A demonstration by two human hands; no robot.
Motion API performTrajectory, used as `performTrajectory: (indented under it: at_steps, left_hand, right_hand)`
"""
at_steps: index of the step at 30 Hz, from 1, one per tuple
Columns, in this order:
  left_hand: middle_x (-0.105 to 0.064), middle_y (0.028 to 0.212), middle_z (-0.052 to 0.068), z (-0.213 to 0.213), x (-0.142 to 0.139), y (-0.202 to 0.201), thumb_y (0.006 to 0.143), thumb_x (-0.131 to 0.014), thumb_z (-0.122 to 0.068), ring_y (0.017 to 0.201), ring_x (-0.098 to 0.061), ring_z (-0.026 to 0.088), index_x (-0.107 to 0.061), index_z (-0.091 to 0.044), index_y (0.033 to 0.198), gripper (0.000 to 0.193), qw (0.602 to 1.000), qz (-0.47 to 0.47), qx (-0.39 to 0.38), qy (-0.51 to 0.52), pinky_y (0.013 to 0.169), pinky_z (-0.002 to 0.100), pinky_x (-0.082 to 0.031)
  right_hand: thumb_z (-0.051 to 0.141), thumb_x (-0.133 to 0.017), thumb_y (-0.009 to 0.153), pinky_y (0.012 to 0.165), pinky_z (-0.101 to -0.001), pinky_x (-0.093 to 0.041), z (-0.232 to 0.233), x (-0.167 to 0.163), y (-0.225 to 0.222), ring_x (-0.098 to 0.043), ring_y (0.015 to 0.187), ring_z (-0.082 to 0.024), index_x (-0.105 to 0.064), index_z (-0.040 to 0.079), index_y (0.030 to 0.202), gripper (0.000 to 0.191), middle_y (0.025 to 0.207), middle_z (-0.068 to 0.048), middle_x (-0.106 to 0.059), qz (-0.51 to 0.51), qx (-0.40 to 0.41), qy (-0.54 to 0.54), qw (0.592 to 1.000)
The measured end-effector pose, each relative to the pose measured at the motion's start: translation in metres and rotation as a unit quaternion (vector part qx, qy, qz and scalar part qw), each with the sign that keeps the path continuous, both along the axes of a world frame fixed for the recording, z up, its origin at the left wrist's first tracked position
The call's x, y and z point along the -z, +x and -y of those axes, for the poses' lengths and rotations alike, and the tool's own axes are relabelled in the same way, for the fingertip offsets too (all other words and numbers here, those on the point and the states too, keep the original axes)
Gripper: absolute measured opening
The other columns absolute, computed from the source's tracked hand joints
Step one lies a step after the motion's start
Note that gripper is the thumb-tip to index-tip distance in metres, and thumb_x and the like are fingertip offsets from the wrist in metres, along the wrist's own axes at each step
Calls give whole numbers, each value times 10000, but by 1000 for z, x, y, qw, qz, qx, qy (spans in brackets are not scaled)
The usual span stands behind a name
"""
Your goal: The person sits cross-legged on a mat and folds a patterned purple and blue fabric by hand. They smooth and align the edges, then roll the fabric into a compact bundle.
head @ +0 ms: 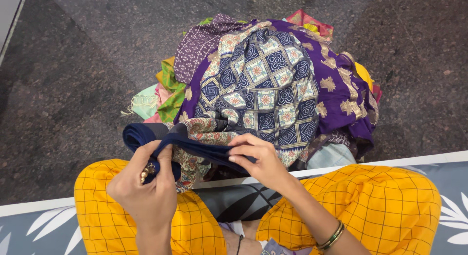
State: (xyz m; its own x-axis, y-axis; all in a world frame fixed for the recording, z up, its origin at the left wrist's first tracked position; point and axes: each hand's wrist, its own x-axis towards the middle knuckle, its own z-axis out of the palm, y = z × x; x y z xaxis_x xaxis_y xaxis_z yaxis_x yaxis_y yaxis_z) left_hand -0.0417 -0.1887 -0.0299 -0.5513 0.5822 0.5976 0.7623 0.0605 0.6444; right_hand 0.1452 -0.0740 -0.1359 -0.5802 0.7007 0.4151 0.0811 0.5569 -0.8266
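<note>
the navy cloth (195, 147) lies near the pile of fabrics (273, 84), stretched between both hands. left hand (146, 187) and right hand (258, 160) each pinch its folded edge closed. judged soft, light and limp; grip along the folded edge.

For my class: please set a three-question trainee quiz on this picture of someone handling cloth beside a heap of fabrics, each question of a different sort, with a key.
1. True or false: both hands grip the same navy cloth.
2. Which fabric lies on top of the heap? A) plain white sheet B) navy and cream tile-print cloth C) red towel
3. Fill in: the person's trousers are ____ with a thin check.

Key
1. True: the left hand and the right hand both pinch the navy cloth.
2. B: the tile-print cloth tops the heap, over a purple cloth on the dark speckled floor.
3. Yellow: see the trousers.
</note>
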Motion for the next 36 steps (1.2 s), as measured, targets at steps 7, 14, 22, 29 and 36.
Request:
performTrajectory:
  at_steps: [7, 14, 22, 29, 36]
  left_hand:
    - [-672, 719, 98, -1, -1, 3, 937, -795, -44, 602, -636, 108, -747, 1, 993, 87, 1000, 11, 3, 12, 577, 266, -439]
    - [-686, 738, 122, -2, -3, 2, 922, -810, -39, 596, -629, 121, -753, 5, 976, 89, 1000, -12, -6, 3, 582, 274, -433]
    - [-691, 752, 115, -1, -3, 2, 934, -805, -36, 620, -638, 113, -748, 13, 1000, 100, 1000, 3, 0, 7, 595, 266, -447]
    - [-686, 738, 112, -1, -3, 2, 928, -804, -35, 602, -623, 105, -748, 14, 993, 98, 1000, 3, -2, 9, 579, 261, -436]
    - [-679, 722, 99, 0, -4, 2, 930, -808, -40, 585, -603, 101, -749, 9, 983, 92, 1000, 5, -8, 12, 566, 264, -423]
  right_hand:
    - [43, -755, 886, 834, -312, -573, 1, 2, 1, -750, 949, -229, -694, -11, 924, 91, 1066, -108, -747, -10, 36, -3, 999]
    - [30, -761, 878, 810, -304, -582, -2, 2, 0, -759, 919, -218, -695, -10, 907, 83, 1004, -116, -756, -24, 61, 38, 997]
    - [16, -797, 799, 674, -250, -567, 1, 0, 1, -727, 693, -153, -668, -3, 871, 150, 812, -78, -752, -23, 126, 11, 992]
    - [-38, -668, 890, 762, -257, -617, 10, -4, 1, -768, 862, -175, -719, 2, 1004, 131, 1072, -113, -743, -17, 71, 45, 996]
    - [88, -836, 811, 824, -299, -577, 10, -3, -3, -744, 928, -208, -771, 18, 997, 209, 1089, -100, -732, -18, 49, 30, 998]
